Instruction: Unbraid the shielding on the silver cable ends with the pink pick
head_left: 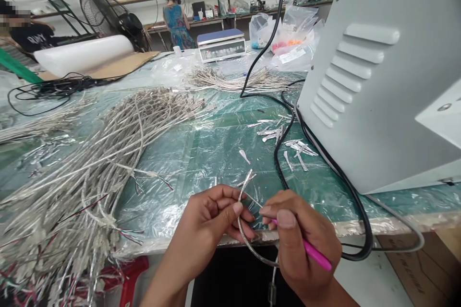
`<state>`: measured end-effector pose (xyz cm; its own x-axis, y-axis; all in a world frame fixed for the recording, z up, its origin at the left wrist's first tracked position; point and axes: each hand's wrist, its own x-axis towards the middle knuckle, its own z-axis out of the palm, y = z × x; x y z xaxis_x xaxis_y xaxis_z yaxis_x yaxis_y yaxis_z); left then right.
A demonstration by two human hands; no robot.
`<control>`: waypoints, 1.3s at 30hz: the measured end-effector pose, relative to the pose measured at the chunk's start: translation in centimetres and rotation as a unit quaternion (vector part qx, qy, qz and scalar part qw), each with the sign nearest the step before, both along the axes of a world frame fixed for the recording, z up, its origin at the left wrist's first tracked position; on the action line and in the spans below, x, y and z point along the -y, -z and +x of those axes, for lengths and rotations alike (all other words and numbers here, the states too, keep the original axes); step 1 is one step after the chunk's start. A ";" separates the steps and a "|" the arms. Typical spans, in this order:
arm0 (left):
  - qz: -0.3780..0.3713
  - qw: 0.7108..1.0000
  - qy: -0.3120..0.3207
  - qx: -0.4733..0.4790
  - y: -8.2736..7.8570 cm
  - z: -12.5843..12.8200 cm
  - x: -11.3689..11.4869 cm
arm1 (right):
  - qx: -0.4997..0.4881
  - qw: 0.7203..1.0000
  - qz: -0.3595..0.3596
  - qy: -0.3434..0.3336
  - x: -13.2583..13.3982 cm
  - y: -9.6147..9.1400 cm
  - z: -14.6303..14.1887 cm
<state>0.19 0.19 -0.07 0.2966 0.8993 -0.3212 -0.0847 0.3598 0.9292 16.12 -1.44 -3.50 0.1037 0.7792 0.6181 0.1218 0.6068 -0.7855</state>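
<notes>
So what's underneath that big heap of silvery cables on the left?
A crinkled clear plastic sheet over the green tabletop shows all around the cable heap, and thin red and dark wires poke out near its front. Whatever lies beneath its middle is covered.

Head-worn view, forward and down, close over left hand (212, 220) and right hand (298, 235) at table (201, 153) edge.

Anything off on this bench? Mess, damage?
Foil scraps lie strewn over the green mat beside the grey machine. A black cable loops off the mat's edge. The left hand holds a silver cable, right hand a pink tool.
</notes>
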 end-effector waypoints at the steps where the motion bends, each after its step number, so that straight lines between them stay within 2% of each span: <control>1: -0.001 1.000 0.001 -0.001 0.0 0.0 0.0 | 0.007 1.000 -0.006 0.001 0.0 -0.1 0.0; 23: -0.002 1.000 0.007 -0.019 -0.4 0.1 0.0 | 0.035 0.998 -0.038 0.020 0.1 0.1 0.0; 27: 0.002 1.000 0.015 -0.020 -0.3 0.0 0.0 | 0.038 0.997 -0.044 0.040 0.0 0.1 -0.2; 34: 0.007 0.999 0.026 -0.026 -0.3 0.2 -0.2 | 0.015 0.989 -0.084 0.123 -0.3 0.1 -0.8; 39: 0.013 0.999 0.038 -0.029 -0.3 0.1 -0.2 | 0.016 0.988 -0.065 0.140 -0.7 0.0 -0.9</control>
